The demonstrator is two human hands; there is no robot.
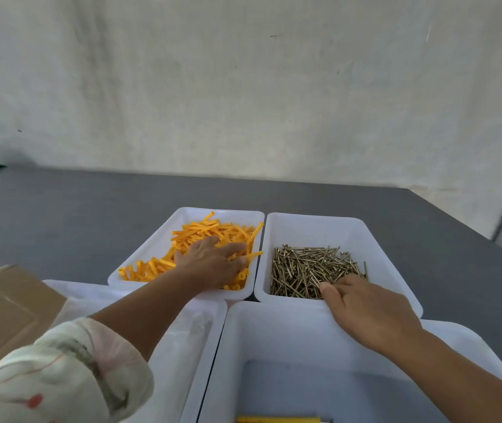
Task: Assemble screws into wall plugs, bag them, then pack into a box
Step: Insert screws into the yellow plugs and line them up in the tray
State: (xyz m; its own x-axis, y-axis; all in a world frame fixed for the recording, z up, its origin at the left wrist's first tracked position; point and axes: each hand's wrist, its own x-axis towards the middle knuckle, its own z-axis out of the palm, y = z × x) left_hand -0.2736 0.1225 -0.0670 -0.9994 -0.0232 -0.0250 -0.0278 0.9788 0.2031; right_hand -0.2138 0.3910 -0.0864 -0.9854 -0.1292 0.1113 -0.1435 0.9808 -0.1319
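Note:
Two white trays stand side by side on the grey table. The left tray (139, 264) holds a heap of orange wall plugs (200, 232). My left hand (213, 264) lies palm down on the plugs, fingers spread among them. The right tray (374, 239) holds a pile of brass screws (304, 267). My right hand (365, 309) reaches over its near rim, fingertips touching the screws at the pile's front. Whether either hand has hold of a piece is hidden under the fingers.
A larger white bin (274, 337) sits nearest me, with a yellow object (278, 419) at the bottom edge. Another white bin (188, 331) lies under my left forearm. A cardboard box (2, 309) is at the left. A wall stands behind the table.

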